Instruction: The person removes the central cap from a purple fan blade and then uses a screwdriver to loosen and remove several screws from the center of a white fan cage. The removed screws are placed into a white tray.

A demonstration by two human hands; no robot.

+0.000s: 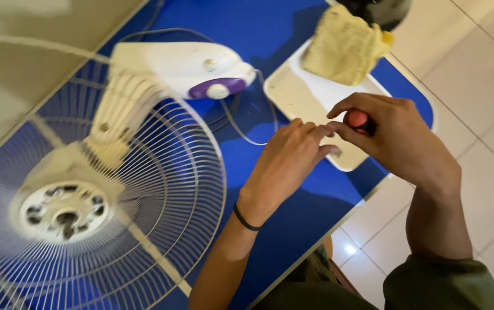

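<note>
White fan grille (pixel 161 189) – tray (pixel 293 95) – cloth (pixel 344 46)

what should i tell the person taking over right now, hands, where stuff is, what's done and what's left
Right hand: closed around a red-and-black tool handle, over the white tray.
Left hand: empty, fingertips meeting the tool's tip at the tray's edge.
Fan lies flat on the blue table; rear grille and motor hub exposed.
Yellow cloth on the tray.
Done: front guard and blade appear off.
Left: rear grille still mounted.
</note>
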